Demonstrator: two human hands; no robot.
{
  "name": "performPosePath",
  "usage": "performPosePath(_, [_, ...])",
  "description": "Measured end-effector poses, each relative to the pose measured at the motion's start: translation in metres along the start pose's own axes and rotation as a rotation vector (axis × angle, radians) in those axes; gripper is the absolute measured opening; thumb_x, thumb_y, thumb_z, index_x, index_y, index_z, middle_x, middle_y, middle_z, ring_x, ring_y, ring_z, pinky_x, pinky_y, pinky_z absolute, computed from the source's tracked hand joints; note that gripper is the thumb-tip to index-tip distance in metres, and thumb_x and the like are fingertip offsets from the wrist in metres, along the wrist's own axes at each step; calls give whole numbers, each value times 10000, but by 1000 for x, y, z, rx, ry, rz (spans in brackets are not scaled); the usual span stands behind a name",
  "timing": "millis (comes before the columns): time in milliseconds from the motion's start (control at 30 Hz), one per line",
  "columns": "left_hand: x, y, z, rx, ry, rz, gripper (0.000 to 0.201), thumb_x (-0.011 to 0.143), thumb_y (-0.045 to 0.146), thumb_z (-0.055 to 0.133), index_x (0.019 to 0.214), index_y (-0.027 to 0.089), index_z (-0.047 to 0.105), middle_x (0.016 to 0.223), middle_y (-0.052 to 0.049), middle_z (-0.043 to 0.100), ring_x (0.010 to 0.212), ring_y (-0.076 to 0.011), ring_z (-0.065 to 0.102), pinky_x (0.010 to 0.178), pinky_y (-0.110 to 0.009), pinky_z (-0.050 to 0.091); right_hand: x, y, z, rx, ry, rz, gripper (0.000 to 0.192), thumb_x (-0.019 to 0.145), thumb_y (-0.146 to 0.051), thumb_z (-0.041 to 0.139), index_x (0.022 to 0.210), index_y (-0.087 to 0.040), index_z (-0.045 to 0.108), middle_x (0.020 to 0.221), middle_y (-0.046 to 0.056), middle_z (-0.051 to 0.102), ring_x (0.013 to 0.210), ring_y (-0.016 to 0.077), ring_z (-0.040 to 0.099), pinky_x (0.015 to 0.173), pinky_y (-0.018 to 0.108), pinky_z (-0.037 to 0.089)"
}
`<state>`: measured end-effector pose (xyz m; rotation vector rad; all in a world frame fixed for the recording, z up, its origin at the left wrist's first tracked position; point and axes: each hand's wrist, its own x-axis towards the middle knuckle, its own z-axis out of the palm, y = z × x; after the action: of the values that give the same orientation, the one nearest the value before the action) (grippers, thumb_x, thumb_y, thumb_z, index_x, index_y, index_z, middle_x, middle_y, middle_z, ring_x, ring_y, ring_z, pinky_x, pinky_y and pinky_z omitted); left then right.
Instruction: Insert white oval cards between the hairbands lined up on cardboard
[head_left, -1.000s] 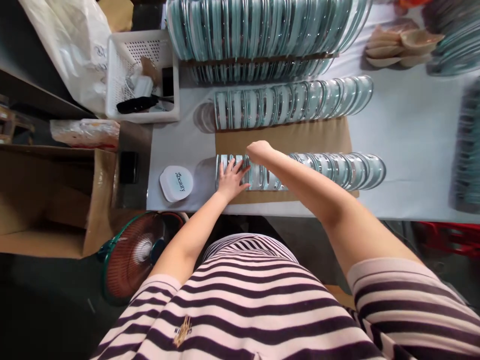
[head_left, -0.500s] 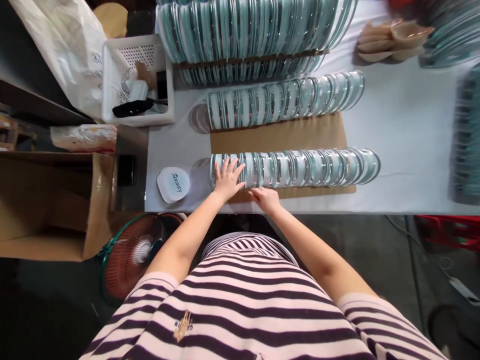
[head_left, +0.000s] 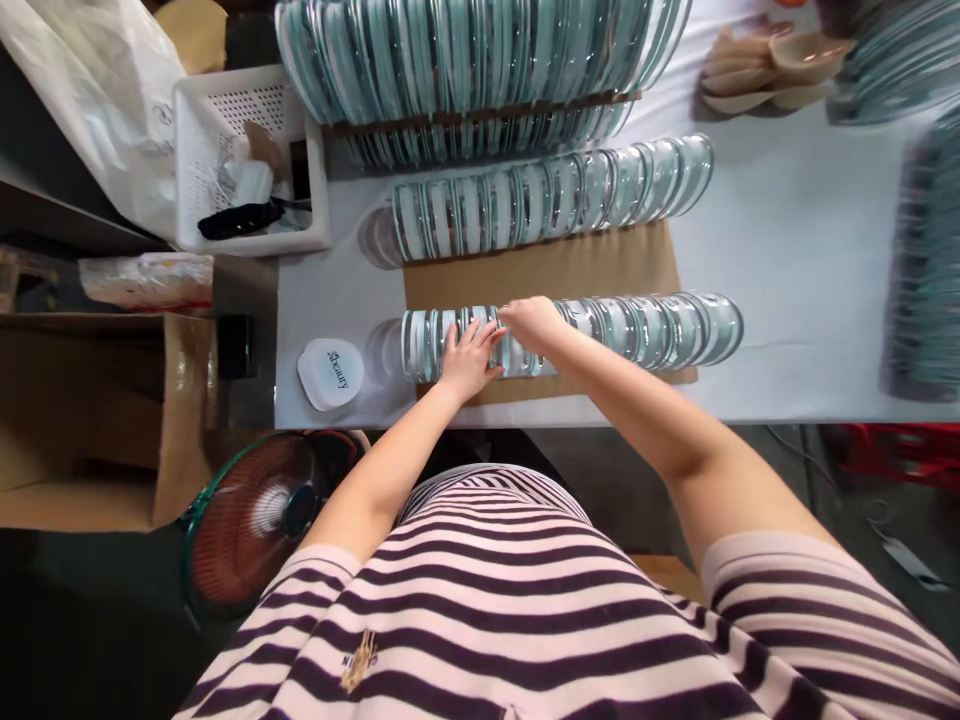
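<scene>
A front row of clear round glass pieces with teal-looking edges stands on edge along a brown cardboard sheet. My left hand lies on this row left of its middle, fingers spread over the glass. Just right of it, my right hand is closed at the row's upper side, its fingers pressed together. Whatever it may pinch is too small or hidden to make out. A second, similar glass row stands behind, apart from both hands.
Larger glass stacks fill the back. On the left are a white rounded box with lettering, a white basket with small items, and an open carton. A fan stands below the table; beige bowls sit back right.
My right hand has moved from the row's near side up to its far side, still closed. The left hand has slid slightly right along the glass. The view has shifted a little.
</scene>
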<state>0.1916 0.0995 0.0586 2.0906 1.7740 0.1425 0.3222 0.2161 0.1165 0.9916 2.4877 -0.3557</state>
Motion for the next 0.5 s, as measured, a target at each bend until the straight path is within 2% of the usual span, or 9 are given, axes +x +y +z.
performPosePath(133, [-1, 2, -3, 7, 10, 8, 688, 905, 445, 624, 1532, 278, 393, 1598, -35, 390, 1521, -285, 258, 1262, -591, 61, -35, 4, 25, 113, 127, 110, 294, 956, -210, 445, 1105, -194, 698, 1079, 124, 712, 965, 233, 688, 758, 291, 464])
performPosePath(233, [-1, 2, -3, 17, 14, 6, 694, 899, 441, 634, 1529, 273, 395, 1600, -33, 386, 1520, -286, 260, 1259, -595, 70, -32, 12, 21, 190, 210, 232, 288, 943, -282, 523, 1176, -216, 678, 1163, 109, 690, 1027, 236, 675, 777, 285, 476])
performPosePath(400, [-1, 2, -2, 36, 18, -8, 693, 898, 447, 633, 1528, 283, 394, 1602, -32, 384, 1521, -281, 261, 1262, -579, 70, -8, 26, 5, 218, 55, 272, 305, 902, -339, 610, 1157, -214, 720, 1191, 105, 700, 1104, 264, 657, 865, 315, 500])
performPosePath(500, [-2, 2, -1, 38, 23, -5, 698, 895, 454, 637, 1529, 290, 394, 1601, -42, 386, 1523, -286, 258, 1265, -571, 66, 5, 32, 2, 282, -20, 283, 331, 862, -343, 661, 1167, -228, 720, 1176, 67, 718, 1084, 229, 669, 837, 269, 505])
